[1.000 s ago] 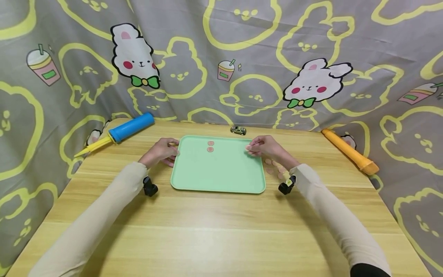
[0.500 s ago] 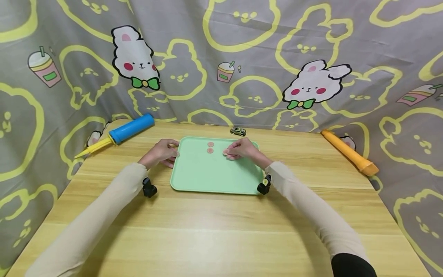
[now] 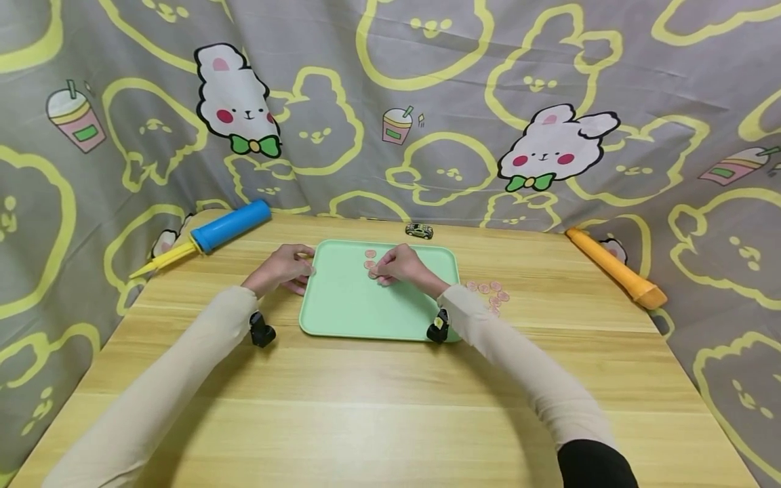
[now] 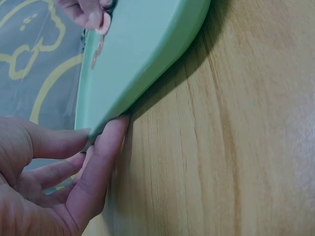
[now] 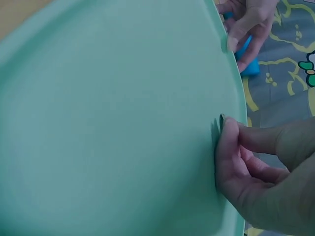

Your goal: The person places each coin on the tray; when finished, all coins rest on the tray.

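Observation:
A pale green tray point(image 3: 354, 308) lies on the wooden table. My left hand point(image 3: 285, 266) holds its left edge, thumb on the rim point(image 4: 87, 136) and fingers underneath. Over the tray, my right hand point(image 3: 403, 263) pinches a copper-coloured coin point(image 4: 105, 23) between thumb and fingertips. In the right wrist view this coin point(image 5: 222, 119) stands on edge, close over the tray surface. Two more coins point(image 3: 370, 253) lie in a short column near the tray's far side, the held one just below them.
Several loose copper-coloured coins point(image 3: 495, 287) lie on the table right of the tray. A toy car point(image 3: 419, 231) stands behind it. A blue and yellow pump point(image 3: 226, 227) lies far left, an orange tube-like object point(image 3: 616, 266) far right. A patterned curtain point(image 3: 451, 102) hangs behind.
My right hand has moved left from the tray's right edge to just below the two lying coins, carrying its coin. The left hand keeps its hold on the tray.

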Motion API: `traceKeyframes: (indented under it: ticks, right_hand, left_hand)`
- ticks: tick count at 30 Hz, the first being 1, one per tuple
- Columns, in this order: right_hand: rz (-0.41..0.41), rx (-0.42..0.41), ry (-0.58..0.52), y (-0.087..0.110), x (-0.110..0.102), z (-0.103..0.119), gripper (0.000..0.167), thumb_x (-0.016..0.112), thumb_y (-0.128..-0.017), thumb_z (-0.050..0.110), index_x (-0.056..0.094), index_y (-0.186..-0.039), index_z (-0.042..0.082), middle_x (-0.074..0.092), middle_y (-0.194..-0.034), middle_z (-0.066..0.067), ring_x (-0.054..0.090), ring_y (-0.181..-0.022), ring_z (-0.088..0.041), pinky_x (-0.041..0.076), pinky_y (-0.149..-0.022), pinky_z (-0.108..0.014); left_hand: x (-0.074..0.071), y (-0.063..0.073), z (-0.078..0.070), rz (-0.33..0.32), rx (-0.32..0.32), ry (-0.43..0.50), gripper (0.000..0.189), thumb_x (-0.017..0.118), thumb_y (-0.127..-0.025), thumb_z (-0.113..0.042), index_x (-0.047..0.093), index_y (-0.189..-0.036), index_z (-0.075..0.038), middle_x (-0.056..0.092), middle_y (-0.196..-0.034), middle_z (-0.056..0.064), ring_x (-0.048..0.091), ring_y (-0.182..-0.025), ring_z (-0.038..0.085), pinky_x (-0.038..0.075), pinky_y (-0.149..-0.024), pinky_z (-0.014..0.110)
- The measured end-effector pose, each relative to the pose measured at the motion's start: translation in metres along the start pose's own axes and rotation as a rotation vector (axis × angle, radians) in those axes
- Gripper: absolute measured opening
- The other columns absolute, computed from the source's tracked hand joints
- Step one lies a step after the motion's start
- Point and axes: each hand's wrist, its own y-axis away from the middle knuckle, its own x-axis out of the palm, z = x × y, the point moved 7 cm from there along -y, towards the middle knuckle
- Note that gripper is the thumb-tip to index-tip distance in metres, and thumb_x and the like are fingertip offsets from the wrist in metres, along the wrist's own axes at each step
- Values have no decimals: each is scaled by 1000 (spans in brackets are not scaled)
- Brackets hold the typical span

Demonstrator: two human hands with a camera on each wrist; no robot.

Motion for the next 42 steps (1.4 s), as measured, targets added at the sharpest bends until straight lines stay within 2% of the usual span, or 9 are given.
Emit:
traceKeyframes:
  ticks: [8, 17, 22, 33, 39, 42]
  right_hand:
    - [-20, -72, 156, 5, 7, 9, 16, 68, -98, 1, 76, -87, -7, 73, -75, -11, 65, -59, -12, 61, -62, -25]
    - [-43, -36, 250, 3, 9, 13, 32, 76, -94, 8, 68, -66, -3, 71, -64, -8, 64, -54, -13, 61, -61, -26]
    - [-65, -38, 310, 3, 11, 12, 37, 79, -94, 13, 70, -61, 0, 69, -58, -5, 65, -52, -13, 59, -59, -26]
    - [-82, -59, 324, 6, 11, 14, 35, 80, -94, 14, 71, -65, -3, 70, -60, -8, 65, -53, -13, 59, -58, -25]
    - [-45, -79, 256, 8, 8, 13, 26, 80, -94, 13, 70, -74, -1, 71, -67, -9, 67, -56, -14, 61, -61, -27]
    - [-63, -93, 235, 7, 4, 14, 30, 82, -92, 14, 65, -71, 3, 68, -64, -9, 64, -54, -15, 60, -58, -28]
  left_hand:
    - [0, -2, 2, 6, 24, -3, 60, 55, -105, -4, 32, -160, 5, 61, -128, 31, 71, -96, 29, 67, -76, 40]
    - [0, 0, 0, 9, 18, -1, 59, 54, -105, -5, 32, -159, 6, 60, -131, 33, 70, -104, 35, 67, -77, 40]
    - [1, 1, -1, 8, 7, 2, 60, 55, -105, -4, 31, -160, 6, 60, -131, 33, 70, -103, 35, 67, -77, 40]
    - [2, 0, 1, 8, 5, 0, 60, 53, -105, -6, 32, -160, 5, 60, -131, 31, 70, -103, 34, 67, -77, 40]
    - [2, 0, 0, 12, 2, 1, 60, 54, -106, -6, 31, -161, 5, 58, -131, 31, 68, -103, 34, 66, -79, 40]
    - [1, -1, 0, 11, 10, -1, 61, 54, -106, -6, 30, -161, 5, 57, -130, 30, 67, -103, 34, 66, -79, 39]
